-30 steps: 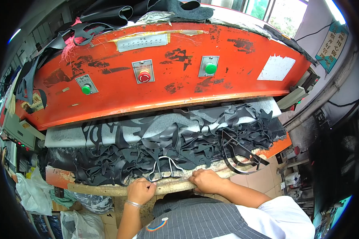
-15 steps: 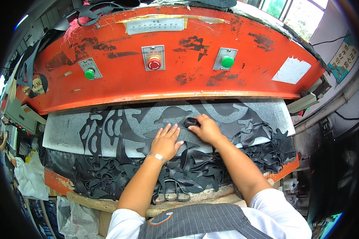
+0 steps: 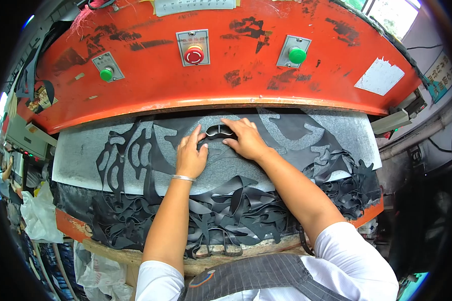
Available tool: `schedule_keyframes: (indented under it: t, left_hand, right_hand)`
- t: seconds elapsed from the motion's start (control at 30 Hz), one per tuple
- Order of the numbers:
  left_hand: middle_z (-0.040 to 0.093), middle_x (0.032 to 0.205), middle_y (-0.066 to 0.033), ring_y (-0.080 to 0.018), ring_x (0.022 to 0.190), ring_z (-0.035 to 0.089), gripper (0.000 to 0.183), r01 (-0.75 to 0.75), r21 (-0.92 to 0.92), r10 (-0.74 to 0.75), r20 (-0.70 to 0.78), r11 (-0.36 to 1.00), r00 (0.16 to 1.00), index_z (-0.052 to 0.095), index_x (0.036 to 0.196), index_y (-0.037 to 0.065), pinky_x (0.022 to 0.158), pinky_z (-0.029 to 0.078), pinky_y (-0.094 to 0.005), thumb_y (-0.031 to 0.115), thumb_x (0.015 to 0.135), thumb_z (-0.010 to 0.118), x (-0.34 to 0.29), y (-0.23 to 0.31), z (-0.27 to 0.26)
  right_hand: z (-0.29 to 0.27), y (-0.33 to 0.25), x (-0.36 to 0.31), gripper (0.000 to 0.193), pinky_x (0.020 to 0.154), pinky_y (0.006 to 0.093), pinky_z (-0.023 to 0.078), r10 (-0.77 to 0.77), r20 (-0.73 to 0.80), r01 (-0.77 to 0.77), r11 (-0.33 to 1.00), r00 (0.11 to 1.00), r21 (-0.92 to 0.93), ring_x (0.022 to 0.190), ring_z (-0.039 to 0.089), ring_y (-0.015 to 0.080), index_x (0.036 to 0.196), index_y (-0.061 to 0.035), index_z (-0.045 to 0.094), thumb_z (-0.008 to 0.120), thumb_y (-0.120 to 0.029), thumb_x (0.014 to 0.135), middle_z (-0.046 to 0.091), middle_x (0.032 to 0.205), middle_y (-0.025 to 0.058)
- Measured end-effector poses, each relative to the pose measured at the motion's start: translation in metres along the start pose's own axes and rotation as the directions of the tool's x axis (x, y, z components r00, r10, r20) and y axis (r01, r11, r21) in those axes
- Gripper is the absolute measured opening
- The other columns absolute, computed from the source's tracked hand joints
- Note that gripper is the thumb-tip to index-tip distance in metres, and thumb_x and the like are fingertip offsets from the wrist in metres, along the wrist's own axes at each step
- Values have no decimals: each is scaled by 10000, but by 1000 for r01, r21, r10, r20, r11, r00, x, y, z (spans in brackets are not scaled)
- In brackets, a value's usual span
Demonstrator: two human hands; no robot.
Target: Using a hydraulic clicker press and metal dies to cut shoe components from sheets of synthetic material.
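Metal cutting die [image 3: 219,135]: between both hands | right hand [image 3: 246,140]: thumb and fingers parted around die's right end, clamping cannot be told | left hand [image 3: 191,155]: digits apart by its left end | white plastic bag [image 3: 39,215]: far left of left hand, contents unclear | black offcuts [image 3: 236,210]: heaped below hands | orange press beam [image 3: 236,88]: just beyond hands

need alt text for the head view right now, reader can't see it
A person's left hand and right hand flank a small curved metal cutting die over a black sheet with cut-outs, on a grey board beneath a red press. Black offcuts heap along the near side.
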State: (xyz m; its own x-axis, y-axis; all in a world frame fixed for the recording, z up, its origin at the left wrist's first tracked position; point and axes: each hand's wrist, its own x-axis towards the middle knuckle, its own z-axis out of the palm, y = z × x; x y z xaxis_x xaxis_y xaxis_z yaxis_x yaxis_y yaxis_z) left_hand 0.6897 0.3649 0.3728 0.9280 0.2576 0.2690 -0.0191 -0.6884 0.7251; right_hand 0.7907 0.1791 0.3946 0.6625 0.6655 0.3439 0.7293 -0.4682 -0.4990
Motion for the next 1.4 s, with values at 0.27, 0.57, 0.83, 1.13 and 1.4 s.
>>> schedule_keyframes:
  t: [0.27, 0.57, 0.83, 1.13, 1.4]
  left_hand:
    - [675, 1178, -23, -262, 1148, 519, 631, -87, 71, 87, 9, 994, 996, 388, 1429, 68, 1025, 350, -403, 123, 834, 590, 7, 8, -7]
    - [664, 896, -116, -289, 898, 612, 186, -283, 64, 269, -560, 957, 783, 700, 944, 45, 832, 474, -388, 180, 934, 573, 39, 1, -113]
    - [469, 660, -123, -260, 647, 492, 364, -182, 202, 238, -304, 962, 922, 494, 662, 5, 618, 399, -383, 202, 967, 518, 29, 31, -211]
    - [620, 777, -116, -306, 802, 584, 154, 17, 122, -39, 179, 992, 983, 676, 732, 56, 738, 461, -409, 190, 807, 678, -277, 40, -121]
    - [586, 786, -53, -279, 804, 553, 125, 61, 329, -54, -31, 943, 998, 683, 751, 95, 772, 408, -398, 215, 747, 717, -275, 43, -96]
  right_hand:
    - [-5, 8, 0, 583, 910, 402, 394, 38, -81, -40, 999, 996, -23, 1090, 539, 286, 1296, -97, 546, 756, -237, 770, 650, 1101, 114]
    - [-99, -31, -18, 406, 703, 273, 482, 200, -572, -14, 950, 796, 313, 766, 540, 113, 1142, -3, 532, 735, -207, 856, 561, 890, 46]
    - [-145, -23, -27, 169, 685, 264, 483, 238, -646, -44, 952, 725, 302, 741, 577, 102, 1030, -12, 578, 651, -77, 892, 635, 818, 52]
    - [-95, -35, -114, 202, 723, 340, 520, 297, -68, -282, 942, 952, 181, 791, 670, 263, 950, -21, 671, 695, -198, 856, 682, 863, 145]
    - [-11, -42, -49, 270, 767, 393, 511, 269, 67, -278, 937, 961, 213, 867, 658, 341, 968, -24, 673, 698, -255, 831, 679, 929, 180]
